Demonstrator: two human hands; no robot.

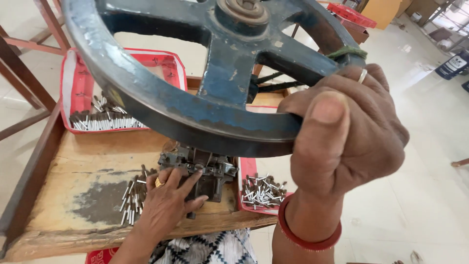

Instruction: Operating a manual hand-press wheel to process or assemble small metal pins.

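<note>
Flywheel point(161, 98), a heavy dark blue-grey spoked wheel, fills the upper middle of the head view, above a worn wooden bench point(93, 161). The right hand point(342, 137) is closed around the wheel's rim at its lower right, thumb pressed flat over the edge and fingers wrapped behind; a ring shows on one finger and a red bangle point(308, 237) circles the wrist. Below the wheel sits a small grey metal press mechanism point(207, 168) at the bench's front edge. The left hand point(168, 203) lies with fingers spread, the fingertips touching the front of that mechanism, gripping nothing that can be seen; it wears a gold ring. Just left of this hand a loose heap of small pins point(131, 195), dark at one end and white at the other, lies on the wood. A red tray point(78, 83) at the back left holds more such pins in a row, and another red tray point(249, 168) to the right of the mechanism holds a scattered pile.
</note>
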